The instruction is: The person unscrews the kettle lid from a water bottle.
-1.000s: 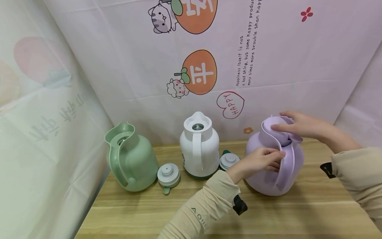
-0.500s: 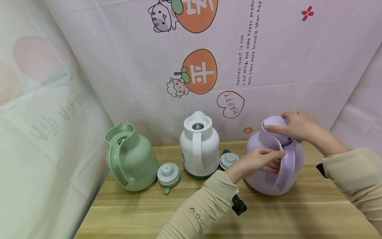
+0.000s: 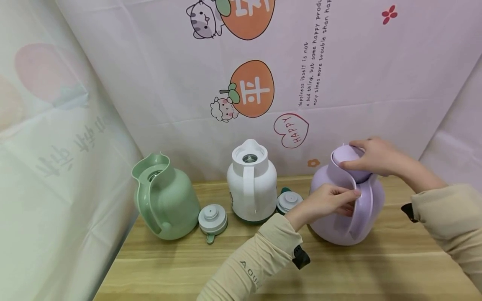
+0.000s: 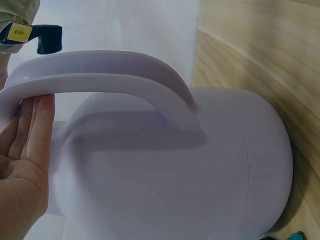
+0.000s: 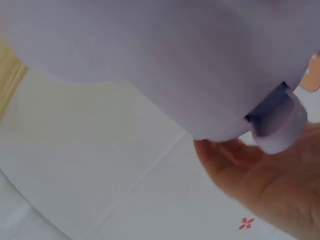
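Note:
A lilac thermos jug (image 3: 331, 225) stands upright at the right of the table. My left hand (image 3: 324, 202) holds its curved handle (image 3: 363, 209), thumb on the outside and fingers reaching into the loop. The left wrist view shows those fingers (image 4: 37, 130) against the inner side of the handle. On top, my right hand (image 3: 378, 156) grips the round lilac lid (image 3: 348, 156), which sits in the jug's mouth, with thumb and fingers spread over it. From the right wrist, a small lilac tab (image 5: 280, 125) sticks out near the hand. The lid's underside is hidden.
A white jug (image 3: 248, 192) without a lid stands mid-table, with a grey-and-green lid (image 3: 289, 201) beside it. Further left are an uncovered green jug (image 3: 173, 205) and its grey-green lid (image 3: 212, 219). A printed white cloth (image 3: 339, 83) hangs behind the wooden table (image 3: 339, 271).
My right hand has shifted and turned slightly on the lid; the lid's tab, seen at the right a second ago, is hidden now in the head view. The left hand stays on the handle.

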### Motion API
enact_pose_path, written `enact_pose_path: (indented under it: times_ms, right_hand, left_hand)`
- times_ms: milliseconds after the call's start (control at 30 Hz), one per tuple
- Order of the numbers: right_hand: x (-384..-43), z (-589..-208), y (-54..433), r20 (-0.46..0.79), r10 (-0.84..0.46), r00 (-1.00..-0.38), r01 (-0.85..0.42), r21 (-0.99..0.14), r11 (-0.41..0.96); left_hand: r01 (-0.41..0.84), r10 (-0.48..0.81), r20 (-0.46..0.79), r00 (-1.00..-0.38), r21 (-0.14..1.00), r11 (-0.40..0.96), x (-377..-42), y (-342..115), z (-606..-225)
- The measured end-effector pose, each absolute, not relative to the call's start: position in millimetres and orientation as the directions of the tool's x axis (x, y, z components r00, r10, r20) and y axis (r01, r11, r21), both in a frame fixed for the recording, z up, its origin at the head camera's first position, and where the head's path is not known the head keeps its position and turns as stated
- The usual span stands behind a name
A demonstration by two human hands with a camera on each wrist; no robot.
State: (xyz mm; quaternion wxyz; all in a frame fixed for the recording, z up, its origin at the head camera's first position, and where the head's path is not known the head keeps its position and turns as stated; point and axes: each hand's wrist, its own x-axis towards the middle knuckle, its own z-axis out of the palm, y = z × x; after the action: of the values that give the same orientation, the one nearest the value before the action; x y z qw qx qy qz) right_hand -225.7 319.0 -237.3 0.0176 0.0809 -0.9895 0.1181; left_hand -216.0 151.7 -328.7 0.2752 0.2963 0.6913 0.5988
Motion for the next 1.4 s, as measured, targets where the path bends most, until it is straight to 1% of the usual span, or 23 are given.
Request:
enact_pose_path:
  times_ms: [133, 200, 233, 300, 400, 500, 567, 667, 833, 933, 1000, 1033, 1133, 1233, 1333, 1400]
  right_hand:
    - [-230.6, -237.5, 327.3, 0.018, -0.262, -0.965, -0.254, -0.318, 0.913]
    - [-231.3, -237.6, 328.7, -0.006, -0.278, -0.961, -0.256, -0.365, 0.895]
    - [-230.7, -237.4, 327.6, -0.016, -0.264, -0.964, -0.239, -0.372, 0.897]
    - [-228.6, -236.5, 322.4, -0.019, -0.205, -0.979, -0.185, -0.351, 0.918]
    - [-224.1, -234.8, 312.2, -0.007, -0.092, -0.996, -0.086, -0.282, 0.956]
    - [-222.5, -234.1, 307.4, 0.027, -0.054, -0.998, -0.059, -0.224, 0.973]
    - [-223.9, -234.0, 308.0, 0.044, -0.071, -0.997, -0.078, -0.206, 0.975]
    - [-227.7, -235.1, 312.8, 0.057, -0.134, -0.989, -0.143, -0.2, 0.969]
    - [-232.0, -237.0, 323.7, 0.018, -0.279, -0.96, -0.271, -0.311, 0.911]
    - [-230.1, -236.3, 323.0, -0.004, -0.312, -0.95, -0.288, -0.377, 0.88]
    - [-227.3, -235.2, 318.8, -0.006, -0.273, -0.962, -0.25, -0.386, 0.888]
    - [-225.4, -234.5, 315.9, -0.001, -0.232, -0.973, -0.216, -0.368, 0.904]
    - [-219.4, -232.9, 307.5, 0.008, -0.083, -0.996, -0.082, -0.285, 0.955]
    - [-214.1, -232.5, 302.2, 0.008, 0.029, -1.0, 0.027, -0.206, 0.978]
    - [-212.4, -233.2, 301.3, -0.008, 0.051, -0.999, 0.052, -0.22, 0.974]
    - [-213.4, -234.0, 303.3, -0.004, 0.036, -0.999, 0.036, -0.234, 0.972]
  left_hand:
    - [0.082, 0.738, -0.024, -0.674, 0.991, 0.107, -216.7, 152.1, -329.4]
    - [0.083, 0.737, -0.022, -0.675, 0.991, 0.105, -216.5, 152.2, -329.4]
    - [0.083, 0.737, -0.023, -0.676, 0.991, 0.107, -216.3, 152.1, -329.2]
    - [0.082, 0.734, -0.025, -0.678, 0.991, 0.11, -215.9, 151.9, -328.7]
    - [0.076, 0.734, -0.025, -0.679, 0.992, 0.104, -215.0, 151.6, -328.5]
    - [0.079, 0.736, -0.02, -0.677, 0.992, 0.099, -214.5, 151.3, -328.7]
    - [0.08, 0.738, -0.017, -0.675, 0.992, 0.096, -214.3, 151.1, -328.9]
    - [0.087, 0.739, -0.016, -0.674, 0.991, 0.1, -214.0, 150.8, -328.8]
    - [0.084, 0.741, -0.01, -0.672, 0.992, 0.09, -213.5, 151.1, -329.1]
    - [0.078, 0.739, -0.013, -0.673, 0.993, 0.089, -213.6, 151.0, -329.2]
    - [0.078, 0.739, -0.016, -0.673, 0.993, 0.092, -213.8, 151.0, -329.0]
    - [0.079, 0.739, -0.017, -0.674, 0.992, 0.095, -213.9, 150.9, -328.8]
    - [0.082, 0.739, -0.02, -0.673, 0.991, 0.102, -214.3, 150.6, -328.0]
    - [0.083, 0.74, -0.021, -0.673, 0.991, 0.104, -214.3, 150.4, -327.5]
    - [0.082, 0.741, -0.019, -0.671, 0.992, 0.1, -213.9, 150.4, -327.8]
    - [0.082, 0.743, -0.017, -0.669, 0.992, 0.096, -213.6, 150.7, -328.0]
